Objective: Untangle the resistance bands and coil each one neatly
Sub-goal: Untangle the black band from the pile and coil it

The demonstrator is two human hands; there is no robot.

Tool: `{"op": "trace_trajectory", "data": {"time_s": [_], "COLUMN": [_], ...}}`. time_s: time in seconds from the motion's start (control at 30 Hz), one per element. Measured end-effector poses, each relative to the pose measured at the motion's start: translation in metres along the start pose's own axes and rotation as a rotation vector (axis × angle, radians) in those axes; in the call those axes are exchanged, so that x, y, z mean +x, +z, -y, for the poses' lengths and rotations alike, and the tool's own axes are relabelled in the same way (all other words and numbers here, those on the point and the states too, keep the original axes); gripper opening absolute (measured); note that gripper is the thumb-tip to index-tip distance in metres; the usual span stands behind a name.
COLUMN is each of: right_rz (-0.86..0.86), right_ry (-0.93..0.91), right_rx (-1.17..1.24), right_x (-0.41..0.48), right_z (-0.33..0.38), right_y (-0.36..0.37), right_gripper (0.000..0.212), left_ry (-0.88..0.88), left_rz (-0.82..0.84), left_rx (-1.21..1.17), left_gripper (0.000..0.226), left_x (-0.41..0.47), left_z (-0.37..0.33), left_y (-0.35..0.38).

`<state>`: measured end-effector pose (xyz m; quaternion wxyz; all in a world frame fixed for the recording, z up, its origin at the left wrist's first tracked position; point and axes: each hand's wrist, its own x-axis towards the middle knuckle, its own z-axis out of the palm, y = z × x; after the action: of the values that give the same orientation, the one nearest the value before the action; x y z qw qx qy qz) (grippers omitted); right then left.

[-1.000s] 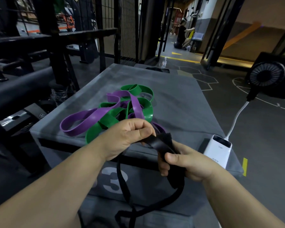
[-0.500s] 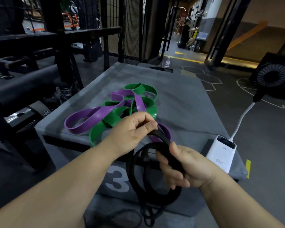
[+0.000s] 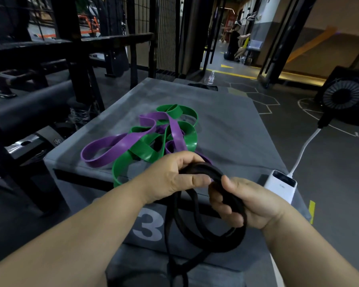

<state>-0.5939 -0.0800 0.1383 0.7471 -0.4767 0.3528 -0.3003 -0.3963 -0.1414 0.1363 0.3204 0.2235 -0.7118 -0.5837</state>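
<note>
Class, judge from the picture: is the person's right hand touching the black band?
Touching. The head view shows the right hand with its fingers curled round the coiled strands of the black band, with no gap.

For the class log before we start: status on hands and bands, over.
Left hand and right hand grip the black band, partly coiled, tail hanging. Purple band and green band tangled on the grey box. Nothing blocks the hands.

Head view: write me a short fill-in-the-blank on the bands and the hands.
The left hand and right hand both grip a coiled band coloured ____.
The purple band lies tangled with the ____ one on the grey box.
The box front bears the number ____.
Missing: black; green; 3.
</note>
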Motion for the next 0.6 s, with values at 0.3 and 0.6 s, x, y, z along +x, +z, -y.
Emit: {"op": "trace_trajectory", "data": {"time_s": [0.3,0.6], "right_rz": [-0.060,-0.024], "right_ry": [-0.247,-0.294], "right_rx": [-0.049,-0.052], "right_x": [-0.003,-0.005], "right_z": [0.005,0.008], "right_y": [-0.007,-0.010], "right_gripper": [0.041,0.034], "left_ry": [-0.100,-0.187], "left_rz": [0.060,0.094], "left_rx": [0.167,0.056], "left_gripper": [0.038,0.049], "left_x": [0.000,-0.001], "left_z": [0.000,0.001], "left_y": [0.003,-0.002]}}
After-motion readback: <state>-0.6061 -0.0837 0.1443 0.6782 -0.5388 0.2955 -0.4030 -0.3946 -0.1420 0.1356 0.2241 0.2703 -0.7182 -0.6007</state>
